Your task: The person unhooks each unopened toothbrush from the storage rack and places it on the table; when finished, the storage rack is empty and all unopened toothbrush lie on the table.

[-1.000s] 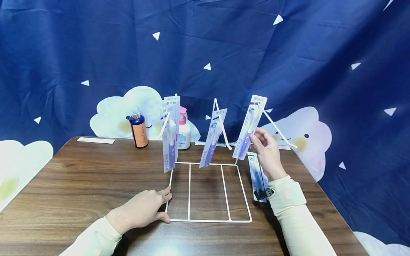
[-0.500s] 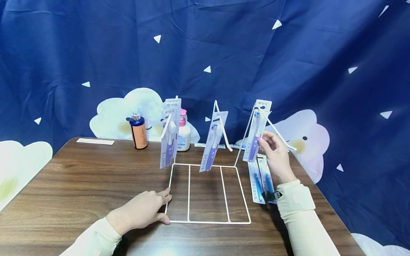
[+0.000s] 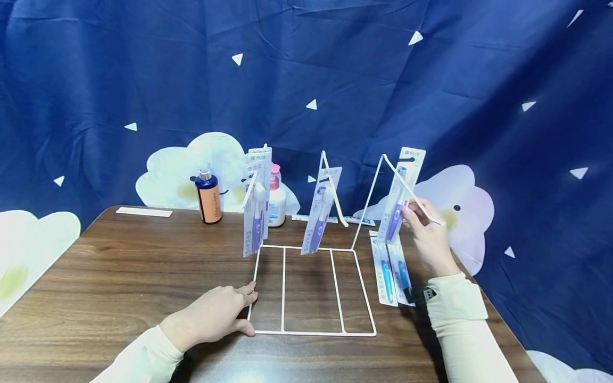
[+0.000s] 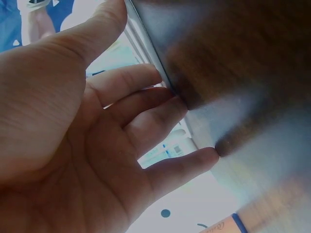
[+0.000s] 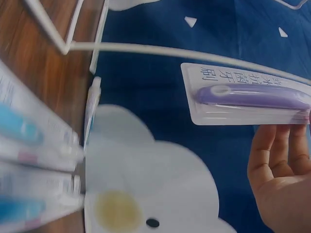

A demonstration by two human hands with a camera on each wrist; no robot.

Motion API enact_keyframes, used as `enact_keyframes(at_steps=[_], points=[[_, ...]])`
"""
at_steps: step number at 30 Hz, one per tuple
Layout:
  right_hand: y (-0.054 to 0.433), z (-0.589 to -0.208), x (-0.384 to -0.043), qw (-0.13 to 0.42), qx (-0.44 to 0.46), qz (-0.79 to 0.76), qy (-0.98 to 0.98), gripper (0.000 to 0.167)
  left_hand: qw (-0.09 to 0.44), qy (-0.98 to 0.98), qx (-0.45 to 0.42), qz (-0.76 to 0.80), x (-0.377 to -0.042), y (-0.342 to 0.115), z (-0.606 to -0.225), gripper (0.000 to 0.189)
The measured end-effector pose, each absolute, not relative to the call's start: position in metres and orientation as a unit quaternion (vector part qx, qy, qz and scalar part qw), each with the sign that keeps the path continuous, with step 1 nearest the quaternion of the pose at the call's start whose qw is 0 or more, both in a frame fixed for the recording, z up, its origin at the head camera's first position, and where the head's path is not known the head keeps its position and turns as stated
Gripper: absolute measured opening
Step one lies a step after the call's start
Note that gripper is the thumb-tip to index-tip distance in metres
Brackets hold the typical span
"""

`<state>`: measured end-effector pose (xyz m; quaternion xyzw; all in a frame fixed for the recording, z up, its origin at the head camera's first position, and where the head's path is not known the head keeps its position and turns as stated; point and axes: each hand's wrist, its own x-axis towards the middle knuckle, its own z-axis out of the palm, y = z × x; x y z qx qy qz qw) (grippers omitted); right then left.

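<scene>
My right hand [image 3: 426,234] pinches the right edge of a carded purple toothbrush [image 3: 395,219], also in the right wrist view. Its slotted card top stands to the right of the bend of the right hook [image 3: 417,201], and the hook's rod crosses in front of the card. The hook belongs to a white wire rack [image 3: 311,333]. My left hand [image 3: 215,314] rests at the rack's left front corner, fingers stretched onto the side wire. One carded purple toothbrush [image 3: 322,213] hangs on the middle hook. Several toothbrush packs [image 3: 254,223] hang on the left hook.
Two carded blue toothbrushes [image 3: 384,271] lie on the wooden table [image 3: 143,266] right of the rack. Behind stand a blue bottle [image 3: 208,199] with an orange label and a pink-topped pump bottle [image 3: 276,205]. A white strip [image 3: 143,211] lies at the back left.
My right hand has moved right with the purple toothbrush; its card slot has gone from around the hook's rod to beside it. My left hand has stayed in place.
</scene>
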<state>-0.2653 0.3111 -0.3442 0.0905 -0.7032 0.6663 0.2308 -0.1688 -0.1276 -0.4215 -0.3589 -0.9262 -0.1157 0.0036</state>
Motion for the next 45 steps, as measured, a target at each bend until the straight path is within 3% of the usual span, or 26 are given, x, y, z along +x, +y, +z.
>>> enact_keyframes(at_steps=[12, 21, 25, 32, 41, 45], points=[[0.363, -0.352, -0.258, 0.233, 0.097, 0.629, -0.735, 0.031, -0.001, -0.929, -0.350, -0.116, -0.169, -0.131, -0.421, 0.078], [0.394, -0.365, -0.259, 0.213, 0.075, 0.623, -0.749, 0.023, 0.008, -0.928, -0.355, -0.114, -0.171, -0.135, -0.424, 0.080], [0.408, -0.378, -0.264, 0.169, 0.035, 0.566, -0.806, 0.022, 0.007, -0.928, -0.356, -0.113, -0.170, -0.137, -0.425, 0.078], [0.415, -0.392, -0.269, 0.064, -0.034, 0.486, -0.871, 0.046, 0.014, -0.926, -0.360, -0.114, -0.171, -0.137, -0.424, 0.080], [0.423, -0.415, -0.271, -0.056, -0.065, 0.499, -0.862, 0.052, 0.012, -0.926, -0.361, -0.110, -0.170, -0.138, -0.423, 0.082], [0.422, -0.419, -0.271, -0.082, -0.082, 0.509, -0.853, 0.051, 0.013, -0.927, -0.360, -0.109, -0.171, -0.138, -0.422, 0.082]])
